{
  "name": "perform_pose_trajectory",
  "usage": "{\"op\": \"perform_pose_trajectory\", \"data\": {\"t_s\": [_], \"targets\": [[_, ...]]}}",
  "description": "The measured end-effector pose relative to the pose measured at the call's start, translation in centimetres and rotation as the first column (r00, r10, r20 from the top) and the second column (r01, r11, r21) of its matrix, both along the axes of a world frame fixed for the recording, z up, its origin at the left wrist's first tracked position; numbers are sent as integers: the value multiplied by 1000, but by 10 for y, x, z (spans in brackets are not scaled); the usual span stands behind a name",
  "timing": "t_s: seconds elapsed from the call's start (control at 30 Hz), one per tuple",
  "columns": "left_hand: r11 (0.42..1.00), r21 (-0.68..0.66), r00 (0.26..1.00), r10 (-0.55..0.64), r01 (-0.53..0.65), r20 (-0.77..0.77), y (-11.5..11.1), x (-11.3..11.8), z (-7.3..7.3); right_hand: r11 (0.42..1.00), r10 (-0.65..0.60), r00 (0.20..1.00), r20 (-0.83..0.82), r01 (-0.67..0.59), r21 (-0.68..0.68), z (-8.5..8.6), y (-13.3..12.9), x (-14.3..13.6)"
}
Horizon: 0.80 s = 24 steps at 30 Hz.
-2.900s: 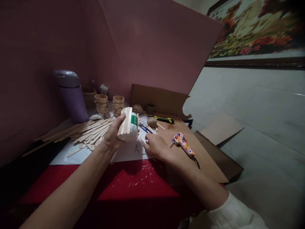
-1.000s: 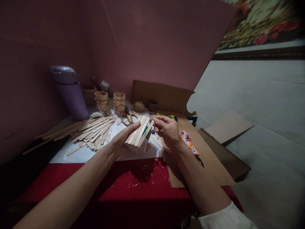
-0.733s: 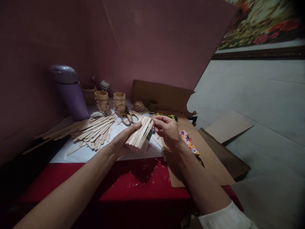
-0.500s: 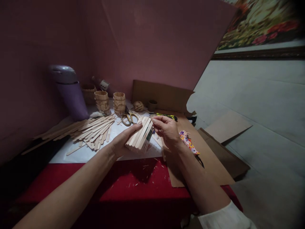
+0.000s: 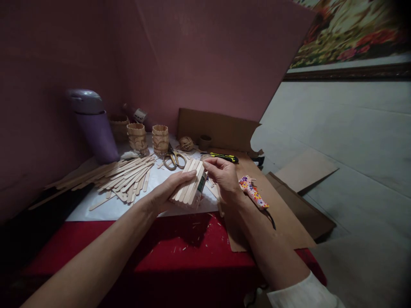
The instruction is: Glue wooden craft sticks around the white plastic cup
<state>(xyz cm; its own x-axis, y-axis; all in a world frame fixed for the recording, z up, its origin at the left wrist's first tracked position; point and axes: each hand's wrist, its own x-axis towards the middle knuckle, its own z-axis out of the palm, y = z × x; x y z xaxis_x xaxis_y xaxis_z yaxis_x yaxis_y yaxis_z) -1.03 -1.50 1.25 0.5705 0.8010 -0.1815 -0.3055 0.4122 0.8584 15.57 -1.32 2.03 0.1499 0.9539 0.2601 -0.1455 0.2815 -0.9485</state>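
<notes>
My left hand [image 5: 164,191] is wrapped round a clear container [image 5: 202,183] with a dark green label, its thumb lying across the front. Several pale wooden craft sticks [image 5: 190,186] stand side by side along the container's face. At the upper end of the rightmost stick, the thumb and forefinger of my right hand [image 5: 224,176] are pinched together. The other fingers of that hand curl in beside the container. Behind the container lie scissors [image 5: 175,161] with brass-coloured handles. A heap of loose craft sticks [image 5: 128,175] spreads out to the left.
Two stick-covered cups [image 5: 160,140] and a purple bottle [image 5: 96,132] stand at the back left. A twine ball [image 5: 186,143], a yellow-black utility knife [image 5: 224,157] and a flower-patterned tool [image 5: 255,194] with a cord lie to the right. Cardboard [image 5: 285,231] covers the table's right side.
The container has turned slightly, showing more of its green label, and my left thumb sits further across the sticks. My right hand has shifted a little left, still at the rightmost stick's top.
</notes>
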Motion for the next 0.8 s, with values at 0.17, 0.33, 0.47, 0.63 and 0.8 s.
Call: {"op": "perform_pose_trajectory", "data": {"t_s": [0.17,0.33,0.47,0.63,0.8], "targets": [[998,60,999,33,-33,-5,0,1,-1,1000,-14,999,38,14,6,-2,1,-3],[989,98,993,115,-113,-13,1,3,1,998,-27,996,81,22,61,-6,4,-4],[983,0,983,184,-184,11,2,4,4,951,-202,954,222,137,277,-10,-4,-7],[947,-124,948,307,-296,82,4,1,9,864,-295,828,477,19,503,-17,-28,-19],[950,-147,950,291,-274,115,8,-4,3,860,-249,788,563,-87,503,-22,-36,-22]]}}
